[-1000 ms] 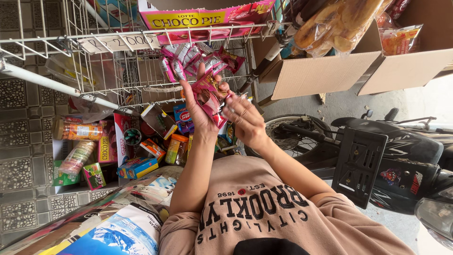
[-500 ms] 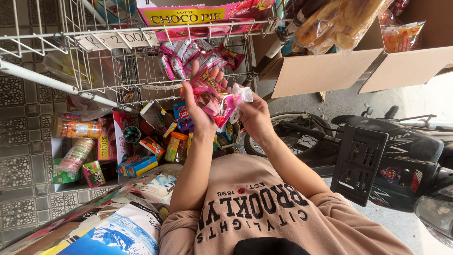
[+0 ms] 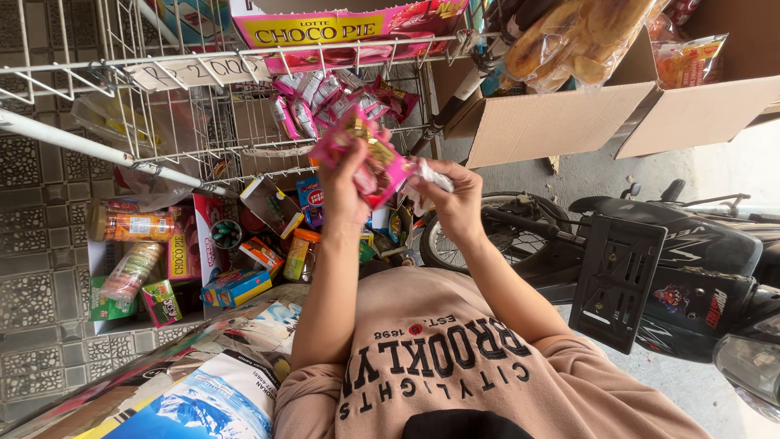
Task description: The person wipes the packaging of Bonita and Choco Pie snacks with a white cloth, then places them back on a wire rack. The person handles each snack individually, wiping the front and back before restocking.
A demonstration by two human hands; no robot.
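Head view | left hand (image 3: 345, 191) fingers grip pink snack packets (image 3: 370, 162) | right hand (image 3: 455, 203) fingers pinch packets' white edge (image 3: 426, 172)

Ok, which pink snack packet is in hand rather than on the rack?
The pink packet gripped between the left hand and right hand; the other pink packets lie on the wire rack behind.

Pink snack packet (image 3: 370, 162) pinched in left hand (image 3: 345, 191); small white wrapper (image 3: 429, 172) in right hand (image 3: 457, 203). Above grip: pink sachets (image 3: 325, 102) in wire rack; higher, long pink-yellow box (image 3: 349, 28), white paper tag (image 3: 199, 71) left of it. Below-left of grip: small colourful cartons (image 3: 236, 286), possibly jars, partly blurred.
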